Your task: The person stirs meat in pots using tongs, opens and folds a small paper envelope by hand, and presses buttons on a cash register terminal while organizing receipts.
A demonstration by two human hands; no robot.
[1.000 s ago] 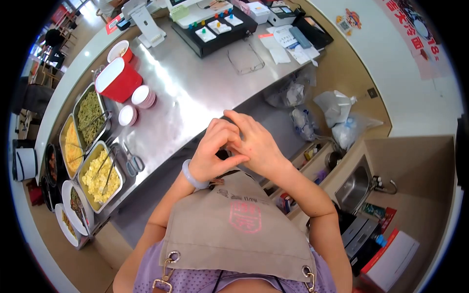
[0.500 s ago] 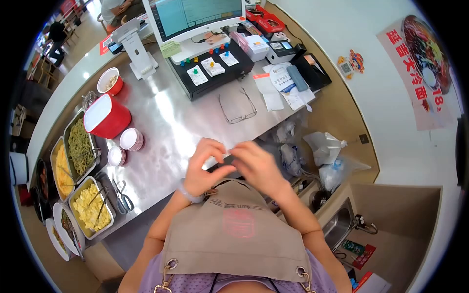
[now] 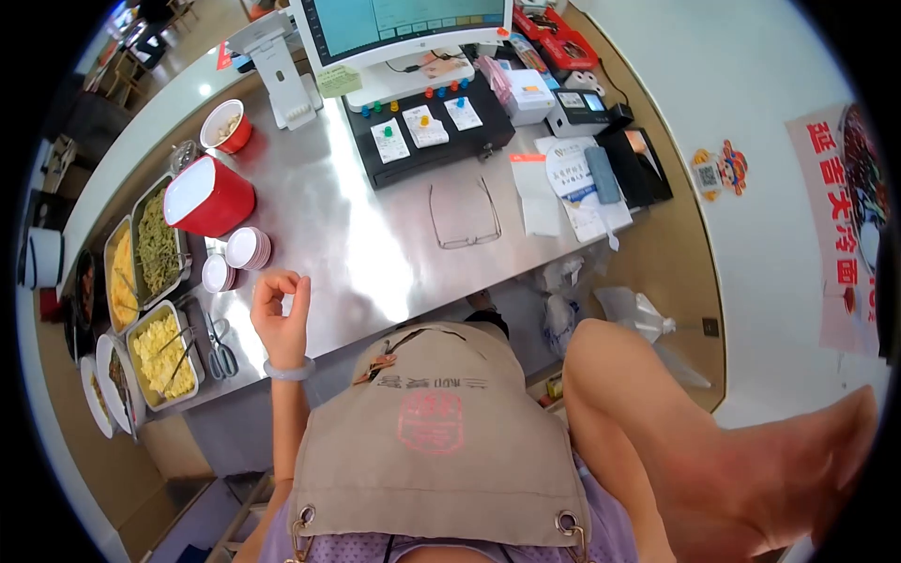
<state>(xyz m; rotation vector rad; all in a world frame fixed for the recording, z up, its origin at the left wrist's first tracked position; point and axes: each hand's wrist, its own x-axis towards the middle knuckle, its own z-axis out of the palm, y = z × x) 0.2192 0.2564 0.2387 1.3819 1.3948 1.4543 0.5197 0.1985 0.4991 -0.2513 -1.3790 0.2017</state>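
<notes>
- Now your hands split: half a second ago they met before the taupe cloth apron (image 3: 434, 474); apparently their joint work has paused.
- Left hand (image 3: 282, 310) out over the brushed-metal counter (image 3: 371, 277), fingers loosely curled, a gap at the thumb, nothing visible inside.
- Just beyond it stand two short stacks of round white-and-pink tubs (image 3: 248, 248), apart from your fingers; grey-handled metal scissors (image 3: 222, 359) lie nearby, untouched.
- Right hand (image 3: 818, 460) swung up, blurred at the edge; can't tell its grip.
</notes>
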